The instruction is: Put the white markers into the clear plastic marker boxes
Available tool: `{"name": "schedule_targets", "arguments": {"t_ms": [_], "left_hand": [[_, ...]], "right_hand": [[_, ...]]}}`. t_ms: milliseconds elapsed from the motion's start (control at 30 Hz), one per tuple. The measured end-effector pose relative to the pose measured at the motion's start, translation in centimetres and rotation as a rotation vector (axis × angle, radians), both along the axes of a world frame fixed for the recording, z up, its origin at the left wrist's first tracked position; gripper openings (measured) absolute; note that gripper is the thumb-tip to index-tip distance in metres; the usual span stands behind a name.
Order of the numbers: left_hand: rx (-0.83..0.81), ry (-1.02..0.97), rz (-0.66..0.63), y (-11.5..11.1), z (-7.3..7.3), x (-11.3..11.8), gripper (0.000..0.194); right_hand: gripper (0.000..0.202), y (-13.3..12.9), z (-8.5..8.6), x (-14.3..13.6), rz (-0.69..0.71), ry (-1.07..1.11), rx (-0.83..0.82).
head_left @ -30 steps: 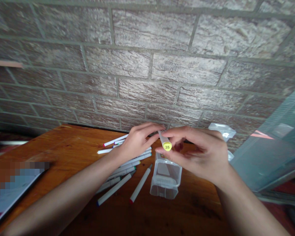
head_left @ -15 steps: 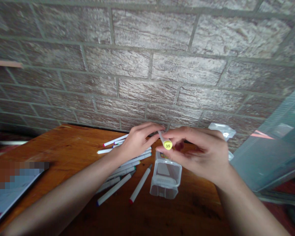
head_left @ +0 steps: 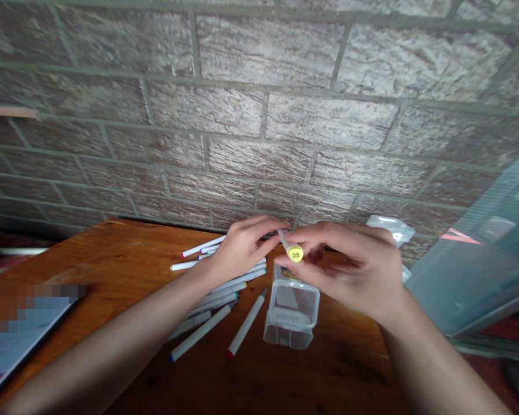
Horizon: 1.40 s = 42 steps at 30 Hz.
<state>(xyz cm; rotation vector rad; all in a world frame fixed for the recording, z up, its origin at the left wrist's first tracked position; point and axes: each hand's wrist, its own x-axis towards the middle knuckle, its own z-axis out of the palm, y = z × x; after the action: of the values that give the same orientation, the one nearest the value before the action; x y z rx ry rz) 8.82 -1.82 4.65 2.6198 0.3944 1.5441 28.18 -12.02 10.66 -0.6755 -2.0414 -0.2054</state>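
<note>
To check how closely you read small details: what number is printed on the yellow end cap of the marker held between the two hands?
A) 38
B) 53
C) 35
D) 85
C: the yellow cap facing the camera reads 35, on the marker pinched between the left hand and the right hand.

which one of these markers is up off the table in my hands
The marker with the yellow cap numbered 35, held between your left hand and right hand. The other markers lie on the table.
</note>
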Motion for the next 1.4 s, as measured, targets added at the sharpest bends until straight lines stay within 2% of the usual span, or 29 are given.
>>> {"name": "schedule_targets", "arguments": {"t_ms": [167,333,500,667,1000,1233,1400], "left_hand": [[0.03,-0.044,0.021,0.3,-0.1,-0.1,0.016],[0.089,-0.144,0.105,1.0,0.2,-0.4,0.008],[0.069,-0.188,0.194,1.0,0.8,-0.8,0.004],[0.039,-0.187,0.224,1.0,0.9,-0.9,0.005],[0.009,-0.166,0.153,1.5,0.3,-0.8,0.007],[-0.032,-0.117,0.152,1.7,0.3,-0.8,0.008],[-0.076,-0.046,0.093,1.9,0.5,-0.9,0.009]], "right_hand": [[0.02,-0.2,0.1,0.3,-0.011,0.02,-0.016],[0.016,-0.1,0.7,1.5,-0.08,0.0,-0.014],[0.012,0.5,1.4,3.1,-0.157,-0.037,-0.053],[0.013,1.0,1.7,4.4,-0.215,-0.071,-0.113],[0.015,1.6,1.9,5.7,-0.257,-0.141,-0.212],[0.021,2.0,1.7,6.2,-0.265,-0.186,-0.243],[0.022,1.5,1.8,5.9,-0.296,-0.143,-0.265]]}}
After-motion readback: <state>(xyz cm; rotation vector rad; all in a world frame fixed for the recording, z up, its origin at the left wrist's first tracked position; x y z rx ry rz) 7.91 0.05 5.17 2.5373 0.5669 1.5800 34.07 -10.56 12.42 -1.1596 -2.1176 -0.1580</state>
